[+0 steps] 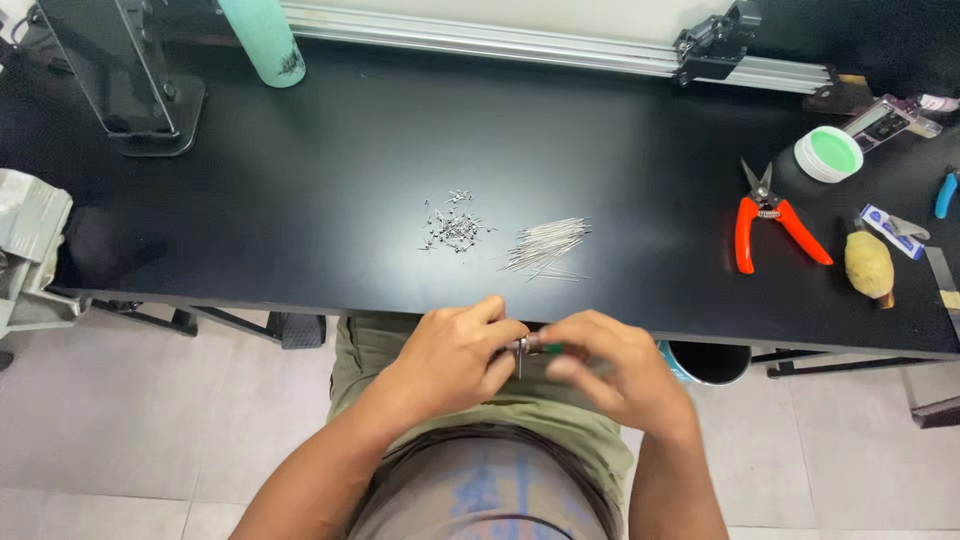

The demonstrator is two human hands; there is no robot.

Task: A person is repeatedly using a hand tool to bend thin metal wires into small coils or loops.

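My left hand (455, 352) and my right hand (610, 365) meet just below the front edge of the black table (300, 200), above my lap. Between them they pinch a small metal part with a thin pin and a green end (533, 347); its exact shape is hidden by my fingers. On the table ahead lie a pile of small metal pieces (455, 228) and, to its right, a bundle of thin metal pins (548, 245).
Orange-handled snips (765, 222) lie at the right, near a white-and-green round tub (828, 153), a yellow lump (868, 264) and a blue-handled tool (945, 193). A teal bottle (262, 40) and a black stand (125, 80) sit at the back left. A metal rail (520, 42) runs along the back.
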